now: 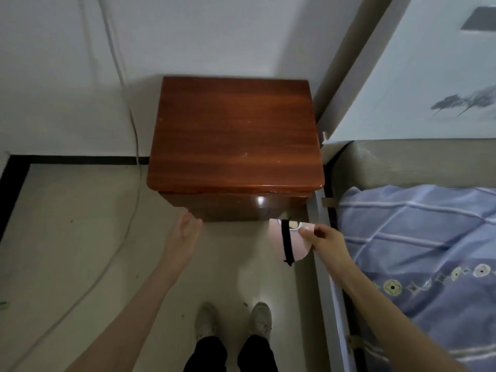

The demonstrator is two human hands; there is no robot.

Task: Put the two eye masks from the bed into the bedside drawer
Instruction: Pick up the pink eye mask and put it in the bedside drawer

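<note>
A red-brown wooden bedside cabinet (236,132) stands against the wall, and its drawer front (236,206) is closed. My right hand (326,240) pinches a pink eye mask (296,244) with a black strap, holding it in the air just below the drawer's right corner. Whether it holds one mask or two I cannot tell. My left hand (186,229) is open, fingers spread, at the drawer front's lower left corner. The bed (429,237) with a blue checked cover lies to the right.
A grey cable (134,200) runs down the wall and across the pale floor on the left. My two shoes (233,320) stand in front of the cabinet. The bed's frame edge (322,264) runs close beside the cabinet.
</note>
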